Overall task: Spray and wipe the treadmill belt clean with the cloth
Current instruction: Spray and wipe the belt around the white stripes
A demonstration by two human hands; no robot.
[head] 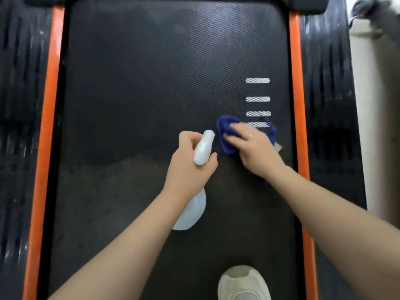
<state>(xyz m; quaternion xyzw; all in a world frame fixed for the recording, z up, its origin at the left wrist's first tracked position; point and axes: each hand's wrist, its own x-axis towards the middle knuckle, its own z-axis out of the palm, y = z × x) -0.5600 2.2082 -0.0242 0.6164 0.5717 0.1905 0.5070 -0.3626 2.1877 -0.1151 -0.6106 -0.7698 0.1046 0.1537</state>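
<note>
1. The left hand [190, 161] has its fingers curled round a white spray bottle [202, 148], held above the treadmill belt [140, 83].
2. The right hand [251, 148] presses a blue cloth [225, 131] onto the belt near the white stripes [258, 98], fingers fairly flat.
3. Risk: the shoe [244, 284] stands on the belt; a wet patch could make it slip.
</note>
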